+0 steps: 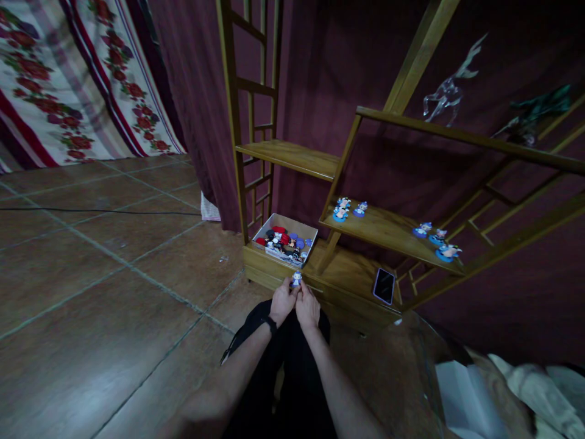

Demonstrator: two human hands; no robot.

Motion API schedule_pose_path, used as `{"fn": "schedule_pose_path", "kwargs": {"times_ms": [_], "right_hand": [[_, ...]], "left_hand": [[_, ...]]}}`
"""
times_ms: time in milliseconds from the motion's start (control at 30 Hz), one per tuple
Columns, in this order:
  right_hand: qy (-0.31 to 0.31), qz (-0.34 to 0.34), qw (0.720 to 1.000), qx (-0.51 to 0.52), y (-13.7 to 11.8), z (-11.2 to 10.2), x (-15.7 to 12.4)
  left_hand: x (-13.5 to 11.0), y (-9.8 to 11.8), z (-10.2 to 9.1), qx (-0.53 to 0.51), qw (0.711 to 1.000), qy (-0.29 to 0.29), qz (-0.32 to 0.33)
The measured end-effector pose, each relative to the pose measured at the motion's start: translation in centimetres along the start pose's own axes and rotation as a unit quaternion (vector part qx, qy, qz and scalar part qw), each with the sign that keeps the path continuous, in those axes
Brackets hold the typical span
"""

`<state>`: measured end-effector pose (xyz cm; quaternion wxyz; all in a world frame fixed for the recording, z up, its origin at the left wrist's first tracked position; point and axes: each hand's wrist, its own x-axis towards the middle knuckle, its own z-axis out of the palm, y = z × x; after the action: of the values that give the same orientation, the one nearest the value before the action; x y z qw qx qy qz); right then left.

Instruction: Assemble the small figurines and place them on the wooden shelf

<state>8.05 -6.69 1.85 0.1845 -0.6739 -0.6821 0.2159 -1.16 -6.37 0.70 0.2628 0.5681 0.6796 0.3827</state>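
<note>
Between the fingertips of both my hands is a small white and purple figurine [297,278], held upright in front of the cabinet. My left hand [282,301] grips it from the left side, and my right hand [308,306] closes on it from the right. Just beyond the figurine, a cardboard box [311,231] filled with red, black and purple figurines stands on the low cabinet top. On the wooden shelf [388,227] to the right, several similar figurines on round bases form two groups, one with a purple figurine [361,209], the other with a blue-based figurine [448,252].
A phone [383,286] lies on the cabinet top at right. Higher up stand a clear deer ornament [445,97] and a dark green ornament [539,107]. A black cable [100,211] crosses the tiled floor. At lower right are a pale box [466,396] and crumpled cloth [539,390].
</note>
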Motion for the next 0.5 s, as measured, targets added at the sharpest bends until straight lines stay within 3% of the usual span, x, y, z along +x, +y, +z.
{"fn": "schedule_pose_path", "kwargs": {"times_ms": [267,500], "right_hand": [[-0.007,-0.002,1.0,-0.011,-0.09,0.08,-0.12],[-0.008,-0.008,1.0,-0.003,0.02,-0.05,-0.21]], "left_hand": [[-0.15,-0.17,0.23,-0.005,0.999,0.032,-0.002],[-0.02,-0.51,0.33,-0.008,1.0,0.009,0.003]]}}
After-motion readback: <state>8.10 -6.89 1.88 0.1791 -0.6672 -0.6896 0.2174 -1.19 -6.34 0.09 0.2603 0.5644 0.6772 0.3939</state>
